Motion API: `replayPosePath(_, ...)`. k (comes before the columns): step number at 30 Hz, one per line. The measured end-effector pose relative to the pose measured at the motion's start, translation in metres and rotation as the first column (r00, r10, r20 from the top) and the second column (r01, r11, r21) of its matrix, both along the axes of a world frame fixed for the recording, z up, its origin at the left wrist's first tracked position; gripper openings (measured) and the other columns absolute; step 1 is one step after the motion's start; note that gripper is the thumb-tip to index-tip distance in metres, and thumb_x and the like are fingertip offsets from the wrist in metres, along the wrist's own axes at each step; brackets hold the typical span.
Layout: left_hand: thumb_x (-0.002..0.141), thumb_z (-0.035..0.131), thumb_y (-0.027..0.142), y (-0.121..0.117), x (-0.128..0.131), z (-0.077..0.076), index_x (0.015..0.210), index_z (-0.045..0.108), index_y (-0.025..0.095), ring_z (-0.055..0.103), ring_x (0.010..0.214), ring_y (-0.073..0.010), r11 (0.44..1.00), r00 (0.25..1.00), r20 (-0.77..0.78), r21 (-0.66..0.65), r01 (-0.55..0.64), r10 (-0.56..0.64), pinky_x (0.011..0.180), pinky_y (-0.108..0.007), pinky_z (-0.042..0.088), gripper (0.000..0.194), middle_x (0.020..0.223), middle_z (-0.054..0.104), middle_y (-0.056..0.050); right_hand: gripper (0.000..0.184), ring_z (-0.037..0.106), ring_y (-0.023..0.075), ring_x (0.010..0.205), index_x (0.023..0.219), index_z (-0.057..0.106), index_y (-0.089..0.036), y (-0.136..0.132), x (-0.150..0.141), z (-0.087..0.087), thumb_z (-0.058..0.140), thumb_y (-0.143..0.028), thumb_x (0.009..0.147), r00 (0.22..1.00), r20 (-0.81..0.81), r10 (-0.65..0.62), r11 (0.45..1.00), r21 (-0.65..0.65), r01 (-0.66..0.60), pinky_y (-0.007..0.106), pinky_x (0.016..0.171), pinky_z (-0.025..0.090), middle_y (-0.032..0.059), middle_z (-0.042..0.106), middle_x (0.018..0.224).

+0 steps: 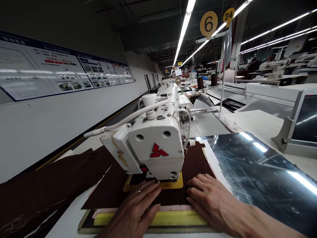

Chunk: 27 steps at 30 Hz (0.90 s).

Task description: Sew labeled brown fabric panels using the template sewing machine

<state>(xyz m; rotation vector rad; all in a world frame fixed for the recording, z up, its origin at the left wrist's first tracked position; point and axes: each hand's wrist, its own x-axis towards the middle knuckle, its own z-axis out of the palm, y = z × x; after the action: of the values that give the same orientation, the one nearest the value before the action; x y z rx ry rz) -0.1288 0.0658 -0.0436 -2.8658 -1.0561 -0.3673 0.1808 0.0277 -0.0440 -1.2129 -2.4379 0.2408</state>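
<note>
Under the head of a white sewing machine [158, 142] lies a dark brown sheet of material [106, 188]. A yellow frame [170, 184] sits on the sheet below the machine head. My left hand [135, 208], a ring on one finger, rests with its fingers stretched out by the frame's front edge. To the right, my right hand [210, 198] lies flat on the brown sheet, fingers extended. Beneath the near edge of the sheet show a pink strip and a yellow strip [178, 218] on a flat board. The needle area is hidden behind the machine head.
More brown material [49, 185] is heaped at the left. A shiny dark plate [257, 172] covers the right of the table, with a monitor [302, 119] beyond it. Thread cones [200, 82] stand farther back. A wall with a poster board [61, 69] runs along the left.
</note>
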Motion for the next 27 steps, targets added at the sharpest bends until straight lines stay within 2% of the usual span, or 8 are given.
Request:
replayPosePath(7, 0.101, 0.064, 0.039, 0.003, -0.034, -0.002, 0.147, 0.058, 0.033, 0.061, 0.133, -0.0263, 0.996, 0.995, 0.063, 0.024, -0.083, 0.081, 0.107, -0.037, 0.055, 0.047, 0.148, 0.060, -0.001, 0.026, 0.058, 0.0223, 0.091, 0.099, 0.065, -0.018, -0.001, 0.004, 0.000, 0.041, -0.024, 0.108, 1.000, -0.015, -0.002, 1.000, 0.009, 0.002, 0.039, 0.083, 0.045, 0.0070, 0.063, 0.098)
replayPosePath(12, 0.100, 0.064, 0.044, -0.004, -0.057, -0.007, 0.143, 0.062, 0.033, 0.059, 0.134, -0.0278, 0.990, 0.990, 0.020, 0.033, -0.137, 0.136, 0.105, -0.039, 0.057, 0.044, 0.149, 0.059, -0.001, 0.026, 0.058, 0.0232, 0.091, 0.099, 0.065, -0.018, -0.003, 0.011, 0.001, 0.041, -0.022, 0.107, 1.000, -0.024, 0.005, 1.000, 0.023, -0.004, 0.040, 0.082, 0.048, 0.0084, 0.063, 0.098)
replayPosePath(15, 0.101, 0.063, 0.046, -0.008, -0.065, -0.004, 0.143, 0.061, 0.034, 0.060, 0.133, -0.0275, 0.987, 0.989, 0.010, 0.067, -0.145, 0.144, 0.103, -0.039, 0.058, 0.044, 0.149, 0.059, 0.000, 0.026, 0.059, 0.0240, 0.094, 0.104, 0.065, -0.018, -0.005, 0.019, 0.002, 0.039, -0.022, 0.108, 0.999, -0.038, -0.006, 0.998, 0.062, 0.008, 0.041, 0.083, 0.049, 0.0090, 0.064, 0.102)
replayPosePath(21, 0.099, 0.065, 0.047, -0.008, -0.073, 0.003, 0.142, 0.061, 0.035, 0.065, 0.127, -0.0259, 0.986, 0.994, 0.034, 0.129, -0.106, 0.102, 0.099, -0.035, 0.060, 0.045, 0.146, 0.062, 0.001, 0.024, 0.061, 0.0227, 0.098, 0.112, 0.063, -0.021, -0.016, 0.043, 0.002, 0.039, -0.024, 0.110, 0.997, -0.052, -0.061, 0.992, 0.110, 0.067, 0.041, 0.085, 0.050, 0.0086, 0.064, 0.111)
replayPosePath(25, 0.097, 0.066, 0.047, -0.009, -0.077, -0.002, 0.141, 0.062, 0.036, 0.067, 0.125, -0.0277, 0.985, 0.995, 0.018, 0.138, -0.103, 0.102, 0.098, -0.039, 0.061, 0.046, 0.146, 0.062, 0.002, 0.021, 0.062, 0.0222, 0.101, 0.116, 0.062, -0.024, -0.029, 0.070, 0.003, 0.042, -0.024, 0.109, 0.991, -0.037, -0.129, 0.984, 0.119, 0.132, 0.040, 0.086, 0.051, 0.0078, 0.063, 0.116)
replayPosePath(27, 0.095, 0.068, 0.044, -0.009, -0.077, -0.007, 0.138, 0.064, 0.037, 0.068, 0.124, -0.0279, 0.987, 0.992, 0.067, 0.109, -0.114, 0.107, 0.098, -0.040, 0.061, 0.044, 0.144, 0.063, 0.003, 0.020, 0.062, 0.0219, 0.103, 0.118, 0.061, -0.025, -0.035, 0.085, 0.005, 0.043, -0.024, 0.109, 0.984, -0.036, -0.172, 0.977, 0.122, 0.175, 0.039, 0.087, 0.051, 0.0073, 0.063, 0.119)
